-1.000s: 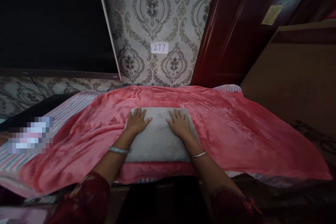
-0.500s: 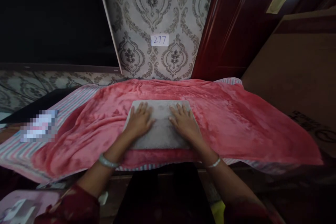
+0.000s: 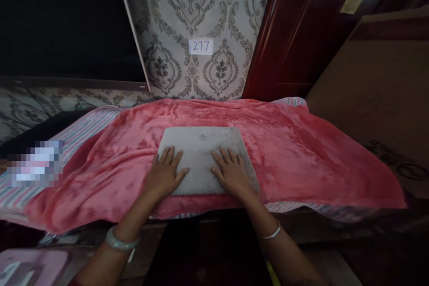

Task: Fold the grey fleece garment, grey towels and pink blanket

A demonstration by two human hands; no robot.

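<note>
A grey rectangular piece of soft-looking cloth (image 3: 201, 147), perhaps a folded towel, lies flat on a red plush blanket (image 3: 301, 161). Across its left edge rests my left hand (image 3: 165, 173), palm down with the fingers spread. My right hand (image 3: 232, 172) lies flat on the right part of the same grey cloth, fingers apart. Neither hand grips anything. A bangle (image 3: 121, 240) circles my left wrist, and a thinner one (image 3: 272, 231) is on the right.
Striped cloth (image 3: 85, 127) shows under the blanket at its edges. A blurred-out item (image 3: 35, 164) lies on the left. Behind stand a dark television (image 3: 67, 22) and a wall bearing a "277" label (image 3: 200, 46). On the right are a reddish-brown door (image 3: 295, 31) and a cardboard box (image 3: 378, 89).
Both hands have slid back towards me over the grey cloth, from its far part to its nearer half. They stay flat. The view has shifted slightly.
</note>
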